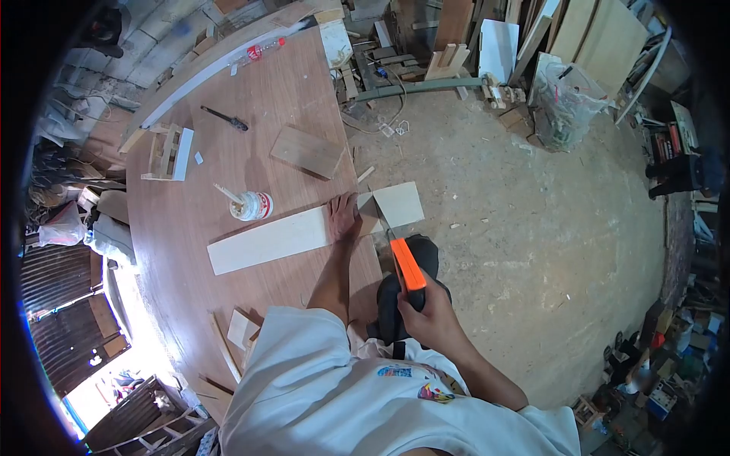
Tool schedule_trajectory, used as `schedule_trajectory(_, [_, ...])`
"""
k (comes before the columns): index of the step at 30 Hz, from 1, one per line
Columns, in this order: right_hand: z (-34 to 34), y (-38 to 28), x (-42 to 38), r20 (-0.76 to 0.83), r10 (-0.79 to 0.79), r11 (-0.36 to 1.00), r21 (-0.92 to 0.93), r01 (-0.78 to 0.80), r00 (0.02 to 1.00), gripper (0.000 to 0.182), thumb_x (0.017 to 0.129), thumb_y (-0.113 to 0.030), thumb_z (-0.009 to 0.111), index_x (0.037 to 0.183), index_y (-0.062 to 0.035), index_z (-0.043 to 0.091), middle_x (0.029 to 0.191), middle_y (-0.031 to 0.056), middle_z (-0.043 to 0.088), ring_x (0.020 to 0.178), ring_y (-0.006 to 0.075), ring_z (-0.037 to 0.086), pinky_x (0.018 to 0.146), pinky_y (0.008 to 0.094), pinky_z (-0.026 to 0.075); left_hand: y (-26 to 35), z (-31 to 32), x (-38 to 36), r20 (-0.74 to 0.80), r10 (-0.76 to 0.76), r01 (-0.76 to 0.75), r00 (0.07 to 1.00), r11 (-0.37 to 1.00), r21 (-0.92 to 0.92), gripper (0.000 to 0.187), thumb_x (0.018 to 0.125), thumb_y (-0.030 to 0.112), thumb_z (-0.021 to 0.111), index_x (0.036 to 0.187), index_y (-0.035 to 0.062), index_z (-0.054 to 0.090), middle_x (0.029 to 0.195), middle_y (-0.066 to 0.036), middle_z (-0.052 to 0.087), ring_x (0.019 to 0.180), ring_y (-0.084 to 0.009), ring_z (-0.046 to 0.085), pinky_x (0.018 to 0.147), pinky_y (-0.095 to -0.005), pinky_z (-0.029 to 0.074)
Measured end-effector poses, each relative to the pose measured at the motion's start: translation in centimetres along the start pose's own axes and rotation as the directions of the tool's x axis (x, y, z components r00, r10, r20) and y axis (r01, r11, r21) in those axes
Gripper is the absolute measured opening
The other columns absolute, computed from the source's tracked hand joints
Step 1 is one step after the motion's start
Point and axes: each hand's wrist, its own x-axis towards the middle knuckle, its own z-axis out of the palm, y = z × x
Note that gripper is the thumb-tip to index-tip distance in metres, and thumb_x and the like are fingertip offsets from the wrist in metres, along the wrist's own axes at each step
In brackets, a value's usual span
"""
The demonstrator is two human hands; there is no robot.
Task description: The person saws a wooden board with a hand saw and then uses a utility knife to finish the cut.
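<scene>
A long pale wooden board (274, 239) lies across the table near its right edge, one end sticking out over the floor. My left hand (344, 216) rests on top of it close to the table edge, fingers laid flat toward the far side. In my right hand (430, 311) is a handsaw (408, 264) with an orange and black handle, fingers wrapped round the grip. Its blade meets the overhanging part of the board, just right of my left hand. My bent knee (422, 254) shows below that end.
On the brown table (289, 91) are a white jar (252, 206) with a stick in it, a wood block (308, 151), a dark tool (224, 118), a small wooden frame (167, 154) and a red-labelled bottle (257, 53). A plastic bag (566, 106) stands on the floor by leaning planks.
</scene>
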Motion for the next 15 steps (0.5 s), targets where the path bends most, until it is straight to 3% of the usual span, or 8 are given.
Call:
schedule_trajectory(1, [-0.1, 0.6, 0.1, 0.012, 0.029, 1.000, -0.004, -0.029, 1.000, 0.028, 0.085, -0.002, 0.058, 0.113, 0.0014, 0.057, 0.087, 0.0157, 0.058, 0.085, 0.0147, 0.056, 0.081, 0.0293, 0.047, 0.0, -0.1, 0.1, 0.004, 0.009, -0.009, 1.000, 1.000, -0.011, 0.031, 0.084, 0.008, 0.056, 0.114, 0.0093, 0.065, 0.117, -0.007, 0.061, 0.114, -0.0289, 0.052, 0.104, -0.0437, 0.038])
schedule_trajectory(3, [1.3, 5.5, 3.5, -0.084, -0.146, 0.984, -0.116, 0.136, 0.986, 0.026, 0.084, -0.002, 0.058, 0.110, 0.0022, 0.057, 0.086, 0.0178, 0.059, 0.082, 0.0182, 0.057, 0.078, 0.0311, 0.048, 0.0, -0.5, -0.3, 0.018, 0.014, -0.014, 1.000, 1.000, -0.017, 0.034, 0.080, 0.006, 0.059, 0.114, 0.0086, 0.064, 0.118, -0.007, 0.059, 0.114, -0.0291, 0.052, 0.105, -0.0439, 0.037])
schedule_trajectory(6, [3.6, 11.6, 10.9, -0.091, -0.102, 0.987, -0.133, 0.089, 0.991, 0.023, 0.082, -0.003, 0.057, 0.104, 0.0027, 0.056, 0.078, 0.0158, 0.059, 0.072, 0.0209, 0.058, 0.069, 0.0347, 0.048, 0.7, -0.6, -0.3, 0.002, 0.033, -0.033, 0.999, 0.999, -0.021, 0.033, 0.080, 0.006, 0.058, 0.113, 0.0088, 0.064, 0.117, -0.007, 0.060, 0.113, -0.0291, 0.052, 0.104, -0.0440, 0.038])
schedule_trajectory(10, [3.3, 10.0, 11.3, -0.117, -0.168, 0.975, -0.168, 0.147, 0.979, 0.017, 0.082, -0.003, 0.057, 0.099, 0.0013, 0.054, 0.071, 0.0107, 0.055, 0.067, 0.0187, 0.056, 0.063, 0.0352, 0.047, -0.1, -0.2, -0.2, -0.013, 0.027, -0.027, 1.000, 0.998, -0.051, 0.030, 0.082, 0.006, 0.058, 0.111, 0.0084, 0.065, 0.114, -0.007, 0.061, 0.112, -0.0294, 0.053, 0.103, -0.0444, 0.039])
schedule_trajectory(12, [2.1, 6.0, 7.4, -0.027, 0.089, 0.996, -0.006, -0.089, 0.996, 0.013, 0.083, -0.002, 0.057, 0.095, -0.0001, 0.053, 0.071, 0.0075, 0.052, 0.068, 0.0148, 0.053, 0.065, 0.0319, 0.046, 0.1, -0.1, -0.8, -0.025, 0.005, -0.006, 1.000, 0.999, -0.049, 0.029, 0.083, 0.006, 0.058, 0.111, 0.0083, 0.066, 0.114, -0.007, 0.061, 0.112, -0.0295, 0.053, 0.103, -0.0447, 0.039])
schedule_trajectory(13, [1.7, 4.2, 4.9, -0.028, 0.099, 0.995, -0.007, -0.099, 0.995, 0.013, 0.083, -0.002, 0.057, 0.095, -0.0001, 0.053, 0.071, 0.0075, 0.052, 0.068, 0.0148, 0.053, 0.065, 0.0319, 0.046, 0.3, -0.4, -0.9, -0.014, 0.000, -0.001, 1.000, 0.999, -0.040, 0.028, 0.084, 0.006, 0.058, 0.111, 0.0082, 0.066, 0.115, -0.008, 0.061, 0.113, -0.0295, 0.053, 0.103, -0.0447, 0.039])
schedule_trajectory(15, [0.9, 2.0, 1.8, -0.035, -0.022, 0.999, -0.043, 0.021, 0.999, 0.011, 0.085, -0.001, 0.057, 0.095, -0.0007, 0.052, 0.073, 0.0058, 0.050, 0.072, 0.0117, 0.052, 0.068, 0.0291, 0.045, 0.2, -0.3, 0.1, -0.019, 0.006, -0.006, 1.000, 0.999, -0.034, 0.028, 0.085, 0.007, 0.057, 0.111, 0.0081, 0.066, 0.115, -0.008, 0.061, 0.113, -0.0296, 0.053, 0.103, -0.0448, 0.039])
